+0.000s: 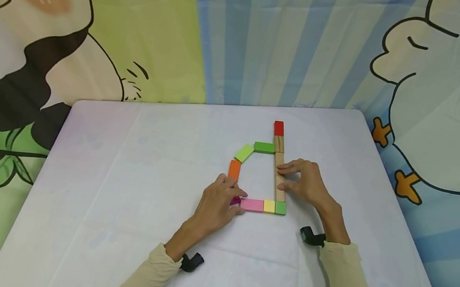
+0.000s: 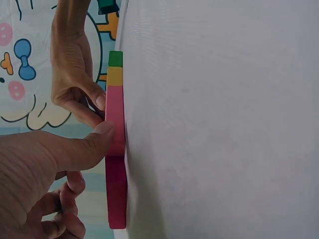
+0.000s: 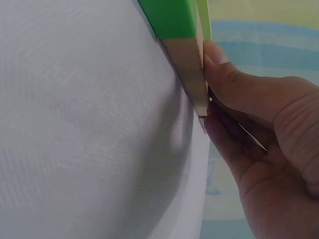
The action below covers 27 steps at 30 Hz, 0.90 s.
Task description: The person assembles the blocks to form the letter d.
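Colored and plain wooden blocks lie end to end as a closed outline on the white table. My left hand (image 1: 215, 204) is at its lower left corner. Finger and thumb pinch the left end of a pink block (image 1: 252, 205), beside a magenta block (image 2: 117, 194) partly hidden in the head view. Thumb and fingertips of my right hand (image 1: 308, 182) touch the right side of a long plain wooden block (image 1: 280, 172). Yellow (image 1: 269, 206) and green (image 1: 280, 208) blocks continue the bottom row to the right corner.
An orange block (image 1: 234, 170), a light green block (image 1: 244, 152) and a green block (image 1: 264, 148) form the left and top sides. A red block (image 1: 278, 128) tops the right column above a shorter wooden block (image 1: 279, 144). Cartoon-print curtains surround the white table (image 1: 140, 164).
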### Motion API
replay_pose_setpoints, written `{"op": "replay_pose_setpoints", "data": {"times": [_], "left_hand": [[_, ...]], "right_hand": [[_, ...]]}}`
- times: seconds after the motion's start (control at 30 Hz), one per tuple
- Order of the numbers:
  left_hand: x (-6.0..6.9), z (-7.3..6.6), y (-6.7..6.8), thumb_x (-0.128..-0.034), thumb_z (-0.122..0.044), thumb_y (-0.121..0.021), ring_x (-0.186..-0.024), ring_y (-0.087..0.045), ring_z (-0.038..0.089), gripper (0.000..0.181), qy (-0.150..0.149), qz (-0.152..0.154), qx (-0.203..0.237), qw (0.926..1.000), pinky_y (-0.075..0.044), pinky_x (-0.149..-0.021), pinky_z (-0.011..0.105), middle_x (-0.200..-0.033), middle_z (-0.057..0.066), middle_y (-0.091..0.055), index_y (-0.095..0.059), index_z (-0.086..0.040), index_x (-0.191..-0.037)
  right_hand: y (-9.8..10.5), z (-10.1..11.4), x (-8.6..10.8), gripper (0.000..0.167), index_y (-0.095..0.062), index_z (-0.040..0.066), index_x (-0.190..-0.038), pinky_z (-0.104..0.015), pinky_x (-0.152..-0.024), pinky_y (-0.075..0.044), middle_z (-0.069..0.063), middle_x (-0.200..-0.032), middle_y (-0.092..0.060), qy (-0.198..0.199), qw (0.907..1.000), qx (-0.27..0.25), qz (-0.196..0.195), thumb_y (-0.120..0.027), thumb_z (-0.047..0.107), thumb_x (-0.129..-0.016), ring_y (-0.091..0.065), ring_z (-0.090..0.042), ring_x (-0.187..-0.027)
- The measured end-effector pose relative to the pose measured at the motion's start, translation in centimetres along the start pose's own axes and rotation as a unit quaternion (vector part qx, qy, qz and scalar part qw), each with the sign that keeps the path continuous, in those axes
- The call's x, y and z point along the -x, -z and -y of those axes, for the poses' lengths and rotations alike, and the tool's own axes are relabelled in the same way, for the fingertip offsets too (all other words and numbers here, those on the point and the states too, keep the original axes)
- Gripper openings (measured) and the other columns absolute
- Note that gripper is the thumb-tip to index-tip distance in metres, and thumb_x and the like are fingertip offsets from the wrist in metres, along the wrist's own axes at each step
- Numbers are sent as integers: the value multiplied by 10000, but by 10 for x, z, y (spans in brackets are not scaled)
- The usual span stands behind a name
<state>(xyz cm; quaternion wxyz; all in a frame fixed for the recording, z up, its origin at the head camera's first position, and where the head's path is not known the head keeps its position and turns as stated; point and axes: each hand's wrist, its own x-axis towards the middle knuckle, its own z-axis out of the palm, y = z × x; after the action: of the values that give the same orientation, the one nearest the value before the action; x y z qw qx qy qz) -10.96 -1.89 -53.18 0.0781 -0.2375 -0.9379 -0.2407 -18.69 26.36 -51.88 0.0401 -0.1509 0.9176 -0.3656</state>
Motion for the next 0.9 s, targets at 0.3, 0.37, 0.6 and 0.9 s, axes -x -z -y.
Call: {"op": "replay_pose_setpoints", "data": {"times": [0.3,0.37,0.6,0.9], "left_hand": [[-1,0,-3,-784,-257,-1004,-838,-444,126,286,-6,-22,-31,10000,-347,-676,207,-892,-14,-687,-881,-180,-1031],[-1,0,-3,-781,-272,-1006,-838,-444,127,294,13,-23,-39,10000,-348,-675,208,-886,-17,-682,-879,-184,-1031],[-1,-1,-1,-758,-331,-1024,-863,-472,133,397,122,-57,-98,9999,-364,-683,217,-917,-17,-694,-862,-189,-1092],[-1,8,12,-733,-325,-1039,-907,-483,147,467,407,-172,-25,9990,-425,-691,236,-975,-14,-703,-853,-191,-1140]], "right_hand": [[-1,0,0,467,-825,20,-1200,-640,-1224,-419,-146,-1298,-801,36,10000,-25,10,-984,37,-762,-684,-396,-1293],[-1,0,-1,468,-824,17,-1199,-639,-1225,-418,-147,-1298,-801,42,10000,-32,9,-985,34,-759,-685,-395,-1292],[0,-1,-1,469,-827,21,-1197,-640,-1223,-421,-146,-1297,-801,13,10000,-5,21,-987,33,-756,-683,-391,-1291],[0,-3,-2,467,-828,16,-1187,-642,-1224,-414,-147,-1290,-804,17,10000,-35,-35,-988,22,-748,-681,-395,-1294]]}}
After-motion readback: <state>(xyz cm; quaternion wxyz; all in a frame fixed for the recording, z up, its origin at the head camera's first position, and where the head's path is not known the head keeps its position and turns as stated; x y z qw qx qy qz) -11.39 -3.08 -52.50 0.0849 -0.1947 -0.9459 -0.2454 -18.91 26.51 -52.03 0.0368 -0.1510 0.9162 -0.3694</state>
